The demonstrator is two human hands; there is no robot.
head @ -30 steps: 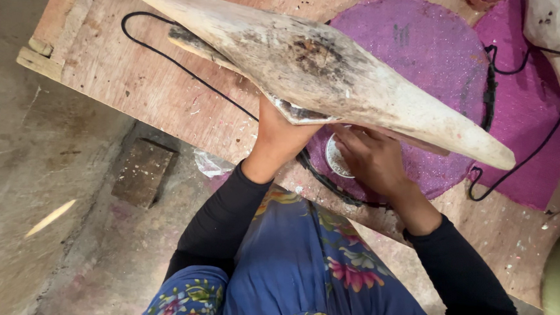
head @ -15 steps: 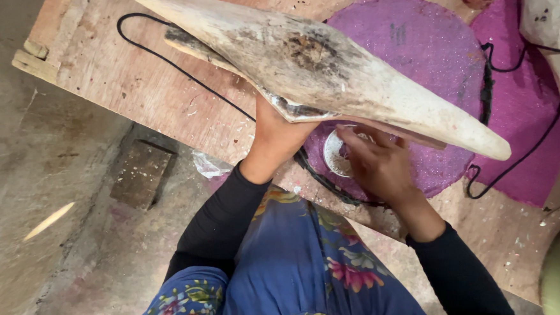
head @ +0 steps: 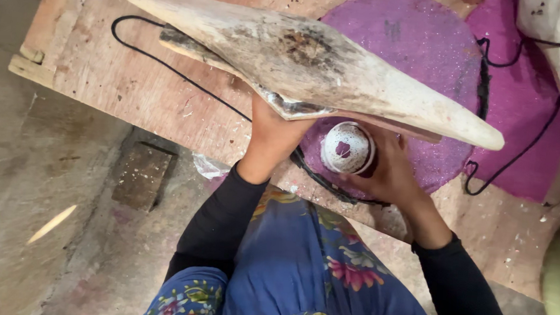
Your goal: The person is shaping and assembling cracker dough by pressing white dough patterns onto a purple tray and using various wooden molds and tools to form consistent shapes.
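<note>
A black cord [head: 169, 68] and purple glittered disc [head: 419, 62] lie beneath – my left hand [head: 271, 135] grips the long pale pointed carved wooden piece [head: 310, 66], tip aimed right; my right hand [head: 388, 173] cups a small white cup [head: 347, 148].

A bare plywood tabletop [head: 137, 86], pale brown and scuffed, its near edge running slantwise above the concrete floor [head: 42, 183]. A round purple glittery mat [head: 419, 62] lies on it, beside a second purple sheet [head: 524, 132] at the right. A thin black cord [head: 169, 68] trails across the wood and loops over the purple.
</note>
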